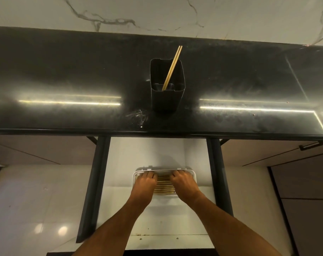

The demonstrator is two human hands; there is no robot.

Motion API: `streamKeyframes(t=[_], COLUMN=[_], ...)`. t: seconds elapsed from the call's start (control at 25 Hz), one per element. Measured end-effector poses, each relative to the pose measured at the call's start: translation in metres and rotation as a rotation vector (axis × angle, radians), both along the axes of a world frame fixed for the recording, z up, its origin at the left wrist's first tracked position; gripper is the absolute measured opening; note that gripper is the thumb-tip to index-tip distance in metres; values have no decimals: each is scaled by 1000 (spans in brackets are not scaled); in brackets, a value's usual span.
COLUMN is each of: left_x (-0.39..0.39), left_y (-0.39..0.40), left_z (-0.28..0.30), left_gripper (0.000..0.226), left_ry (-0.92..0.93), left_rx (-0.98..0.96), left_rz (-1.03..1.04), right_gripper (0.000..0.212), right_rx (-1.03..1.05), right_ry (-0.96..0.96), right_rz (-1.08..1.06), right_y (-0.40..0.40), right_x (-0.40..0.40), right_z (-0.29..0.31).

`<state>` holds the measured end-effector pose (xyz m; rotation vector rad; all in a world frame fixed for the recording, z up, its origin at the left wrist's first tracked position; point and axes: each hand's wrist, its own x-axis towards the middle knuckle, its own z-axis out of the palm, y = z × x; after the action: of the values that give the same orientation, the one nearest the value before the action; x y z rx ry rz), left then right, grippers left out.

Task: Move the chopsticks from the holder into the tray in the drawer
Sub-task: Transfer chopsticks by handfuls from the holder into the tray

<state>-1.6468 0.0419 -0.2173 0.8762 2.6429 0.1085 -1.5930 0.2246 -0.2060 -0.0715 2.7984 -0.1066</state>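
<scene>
I see two chopsticks (172, 68) leaning together in the black holder (167, 93), their tops tilted to the far right past its rim. The holder stands upright on the dark counter (64, 80), near its front edge. Below, in the open drawer (157, 154), more chopsticks lie side by side in the white tray (193, 175). My left hand (145, 182) rests on the tray's left part and my right hand (182, 182) on its right part, fingers bent down onto the chopsticks; whether either grips any, I cannot tell. Dark rails (94, 182) flank the drawer, pale floor (37, 200) to the left.
</scene>
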Motion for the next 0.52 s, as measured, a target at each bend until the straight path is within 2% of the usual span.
streamKeyframes(t=[0.24,0.52], left_x=[0,3], left_y=[-2,-3], left_z=[-6,2], left_gripper=[50,59], left_ry=[14,34], left_rx=[37,66], left_rz=[2,-15], right_gripper=[29,31], right_rx=[-22,-58], right_ry=[-32,34], right_rz=[-18,-7], right_y=[-1,2], right_x=[1,5], right_z=[-6,2])
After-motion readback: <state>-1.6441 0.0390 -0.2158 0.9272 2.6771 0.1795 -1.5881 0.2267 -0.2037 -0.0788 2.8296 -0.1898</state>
